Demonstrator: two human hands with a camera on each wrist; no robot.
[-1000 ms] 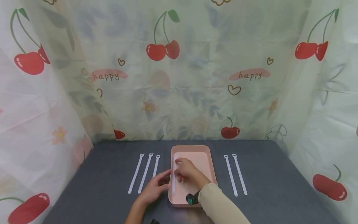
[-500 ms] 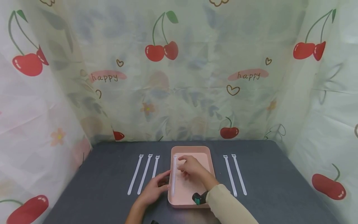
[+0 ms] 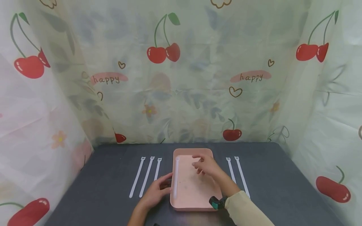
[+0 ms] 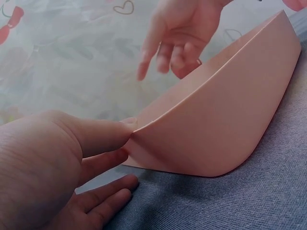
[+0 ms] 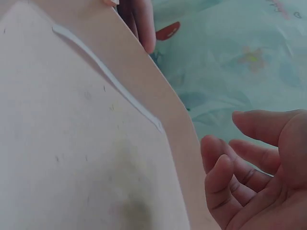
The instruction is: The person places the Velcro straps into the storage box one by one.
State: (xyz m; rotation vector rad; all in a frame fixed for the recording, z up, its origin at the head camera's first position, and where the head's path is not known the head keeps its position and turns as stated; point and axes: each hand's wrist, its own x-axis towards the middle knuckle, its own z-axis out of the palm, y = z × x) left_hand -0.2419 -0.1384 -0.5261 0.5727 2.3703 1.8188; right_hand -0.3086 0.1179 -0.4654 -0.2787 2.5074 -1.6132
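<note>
A pink rectangular tray (image 3: 195,206) lies on the dark table, with one white cable tie (image 3: 176,179) lengthwise along its left inner side. My left hand (image 3: 154,191) holds the tray's left wall; in the left wrist view its thumb tip (image 4: 127,123) lies at the rim, while the other fingers are outside and below. Over the tray's right half hovers my right hand (image 3: 207,164), its fingers loosely bent and nothing in them. The right wrist view has this right hand (image 5: 259,177) apart from the tie (image 5: 110,76).
Several more white cable ties lie on the table: three left of the tray, such as the outermost tie (image 3: 137,177), and two to its right, including the far-right tie (image 3: 241,175). A cherry-printed curtain (image 3: 192,103) encloses the table (image 3: 277,182) at back and sides.
My right hand has let go of the cable tie inside the tray and moved right, away from it. The left hand stays at the tray's left wall.
</note>
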